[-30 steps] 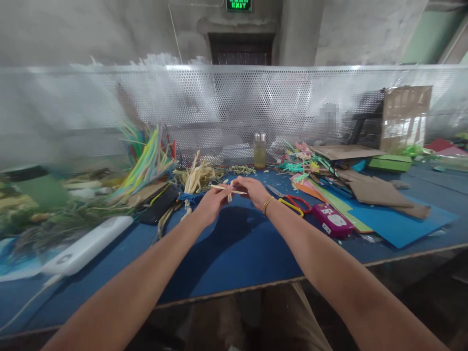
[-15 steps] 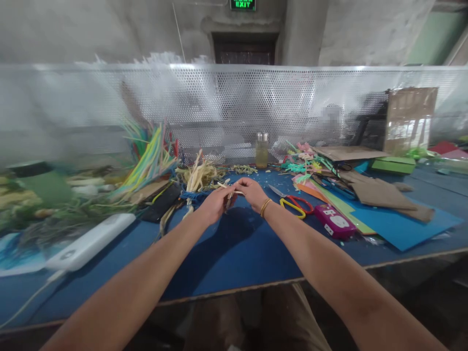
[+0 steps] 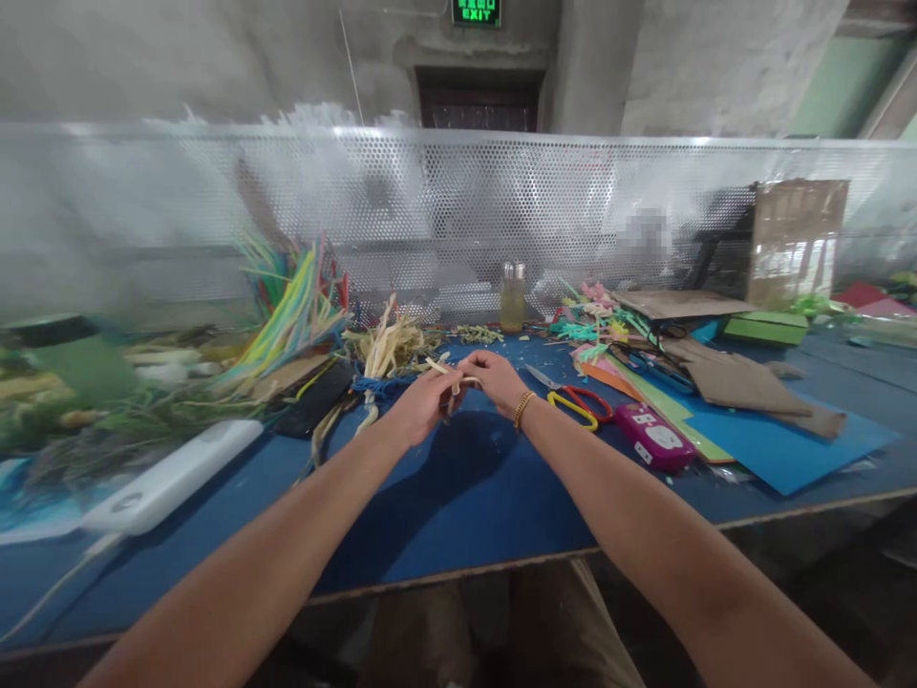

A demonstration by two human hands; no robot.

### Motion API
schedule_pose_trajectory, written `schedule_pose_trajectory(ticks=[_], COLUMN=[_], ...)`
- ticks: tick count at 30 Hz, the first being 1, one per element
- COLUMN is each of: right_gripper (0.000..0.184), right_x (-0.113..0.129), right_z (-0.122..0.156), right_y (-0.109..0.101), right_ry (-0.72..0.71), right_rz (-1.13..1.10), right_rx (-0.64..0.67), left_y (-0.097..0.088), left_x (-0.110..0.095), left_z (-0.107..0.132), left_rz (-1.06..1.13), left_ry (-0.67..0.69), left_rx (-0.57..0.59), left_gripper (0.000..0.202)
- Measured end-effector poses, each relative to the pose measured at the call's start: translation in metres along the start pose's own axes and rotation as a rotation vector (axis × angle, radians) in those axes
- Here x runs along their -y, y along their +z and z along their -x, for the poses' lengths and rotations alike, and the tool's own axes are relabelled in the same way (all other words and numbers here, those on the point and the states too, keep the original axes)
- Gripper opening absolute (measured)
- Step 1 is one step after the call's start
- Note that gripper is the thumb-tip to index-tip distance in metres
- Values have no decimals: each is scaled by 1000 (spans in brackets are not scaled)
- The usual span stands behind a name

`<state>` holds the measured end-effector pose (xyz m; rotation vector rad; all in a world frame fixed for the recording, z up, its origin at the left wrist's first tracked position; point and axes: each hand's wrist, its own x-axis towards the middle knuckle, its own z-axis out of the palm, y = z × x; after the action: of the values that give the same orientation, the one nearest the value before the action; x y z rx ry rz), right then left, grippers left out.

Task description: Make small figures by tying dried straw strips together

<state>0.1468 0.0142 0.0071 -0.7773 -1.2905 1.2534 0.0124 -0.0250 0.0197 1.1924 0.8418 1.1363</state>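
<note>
Over the blue table (image 3: 458, 497) my left hand (image 3: 419, 401) and my right hand (image 3: 498, 378) meet, fingers pinched together on thin pale dried strips (image 3: 458, 381). The strips stick out between the fingertips of both hands. A gold bracelet sits on my right wrist. Just behind the hands lies a heap of the same pale dried strips (image 3: 391, 346).
Red-and-yellow scissors (image 3: 573, 399) and a pink power strip (image 3: 653, 438) lie to the right, beside coloured paper sheets (image 3: 780, 440) and brown cardboard. A glass bottle (image 3: 511, 297) stands by the perforated metal screen. Coloured straws (image 3: 290, 311) and a white power strip (image 3: 168, 478) are left.
The hands have drawn closer together and lowered a little; the long strip that stuck out sideways a second ago is now gathered between the fingers.
</note>
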Motion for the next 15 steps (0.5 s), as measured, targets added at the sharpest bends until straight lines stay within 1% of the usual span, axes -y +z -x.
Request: schedule_pose_trajectory(ticks=[3,6,8,12,15], right_gripper=[25,26,29,36,39], right_x=[10,19,23,24,22], right_z=[4,6,7,7,8], right_y=[-9,-14,-14,-12,-11], right_ry=[94,179,207,241,263], right_rz=[-9,-52,-76,-73,-29], right_rx=[52,113,126,92,154], left_y=[-2,-2,-2,-1,0], left_x=[1,0,-2,-3,-3], left_z=[0,-1,0,3,6], left_rz=[-9,5,0,-44,-90], left_ry=[-28,-20,-21,-49,-57], left_rx=[13,13,29,106,137], left_gripper=[24,24,25,24,25])
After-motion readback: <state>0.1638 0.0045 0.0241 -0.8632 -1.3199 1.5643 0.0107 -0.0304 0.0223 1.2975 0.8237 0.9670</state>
